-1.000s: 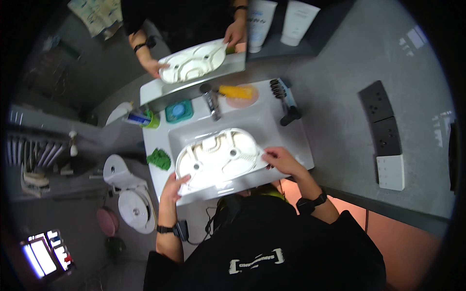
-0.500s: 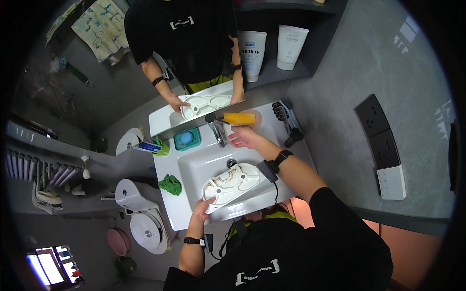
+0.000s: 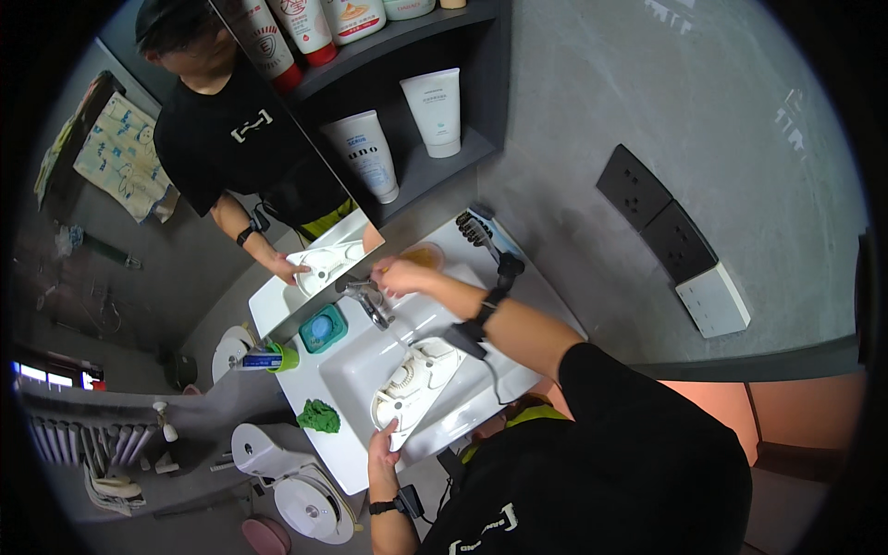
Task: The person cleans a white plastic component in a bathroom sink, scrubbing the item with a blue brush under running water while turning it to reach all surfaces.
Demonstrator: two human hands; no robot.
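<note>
A white plastic rack with molded ribs and round holes lies tilted in the white sink. My left hand grips its near left end, thumb on top. At the back of the sink, my right hand is closed at the lever of the chrome faucet, its fingertips partly hidden. A pale streak below the spout looks like running water.
A teal soap dish, a green cup and a green scrubbing cloth sit on the left rim. Behind my right hand is a pinkish dish; a black hairbrush lies at back right. Tubes stand on the shelf.
My right hand has gone from spread fingers beside the faucet to closed at its lever. The streak under the spout has appeared. My view has turned toward the right; my left hand keeps the rack.
</note>
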